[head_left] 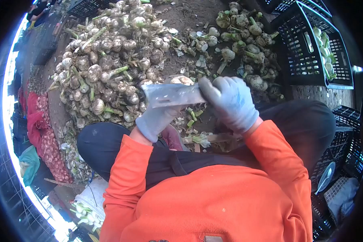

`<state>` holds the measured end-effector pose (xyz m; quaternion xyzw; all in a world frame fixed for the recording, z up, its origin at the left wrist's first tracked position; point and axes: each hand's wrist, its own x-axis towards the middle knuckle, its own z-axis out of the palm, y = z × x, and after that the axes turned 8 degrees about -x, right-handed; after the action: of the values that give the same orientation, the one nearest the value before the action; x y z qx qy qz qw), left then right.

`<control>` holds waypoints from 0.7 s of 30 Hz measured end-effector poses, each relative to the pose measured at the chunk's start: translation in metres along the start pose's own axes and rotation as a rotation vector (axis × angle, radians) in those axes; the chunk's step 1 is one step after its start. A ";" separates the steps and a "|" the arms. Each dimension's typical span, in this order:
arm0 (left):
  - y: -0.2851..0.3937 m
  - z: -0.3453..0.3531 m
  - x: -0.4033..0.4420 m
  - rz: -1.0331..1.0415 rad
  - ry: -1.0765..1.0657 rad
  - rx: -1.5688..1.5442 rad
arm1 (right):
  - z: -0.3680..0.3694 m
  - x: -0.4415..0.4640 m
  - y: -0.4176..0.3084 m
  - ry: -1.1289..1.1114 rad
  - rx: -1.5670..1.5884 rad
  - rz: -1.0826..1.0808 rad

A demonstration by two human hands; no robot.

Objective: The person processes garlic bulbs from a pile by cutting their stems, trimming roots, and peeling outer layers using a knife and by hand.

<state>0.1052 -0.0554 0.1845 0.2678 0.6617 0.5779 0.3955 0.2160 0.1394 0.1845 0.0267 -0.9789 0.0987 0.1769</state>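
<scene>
My right hand (232, 101), in a grey-blue glove, is closed round the handle end of a wide flat blade (173, 95). The blade points left and lies across the front of my left hand (159, 119), also gloved. Just beyond the blade's upper edge shows a pale garlic bulb (182, 80), close to my left hand. The blade hides the fingers of my left hand, so its grip on the bulb cannot be made out. Past my hands lies a big heap of garlic bulbs (109, 60), some with cut green stems.
A smaller garlic pile (254, 48) lies at the upper right, beside a black crate (310, 52) holding pale stems. Black crates (339, 141) stand at the right. Red net sacks (48, 141) and a white container (93, 197) are at the left. My knees flank the work area.
</scene>
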 end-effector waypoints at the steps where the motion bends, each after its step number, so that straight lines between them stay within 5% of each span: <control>1: 0.007 0.004 -0.001 -0.029 0.032 -0.092 | 0.005 0.000 0.008 -0.003 0.003 0.009; 3: 0.026 0.014 -0.002 -0.081 0.093 -0.273 | 0.037 -0.008 0.039 -0.216 -0.016 0.286; 6: -0.020 -0.020 0.018 -0.165 0.120 -0.530 | 0.033 -0.008 0.031 0.046 0.170 0.442; 7: -0.013 -0.011 0.023 -0.223 0.205 -0.383 | 0.027 -0.005 0.018 0.055 0.250 0.559; 11: -0.008 -0.002 0.045 -0.430 0.403 -0.282 | 0.074 -0.045 0.031 -0.489 0.557 0.956; 17: 0.015 0.029 0.088 -0.148 0.112 -0.695 | 0.056 -0.038 0.014 -0.504 0.416 0.753; 21: 0.042 0.051 0.099 -0.072 0.183 -0.683 | 0.043 -0.028 0.016 -0.498 0.309 0.676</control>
<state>0.0896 0.0614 0.2033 0.0438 0.4719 0.7732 0.4212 0.2260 0.1470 0.1328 -0.2458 -0.9192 0.2866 -0.1122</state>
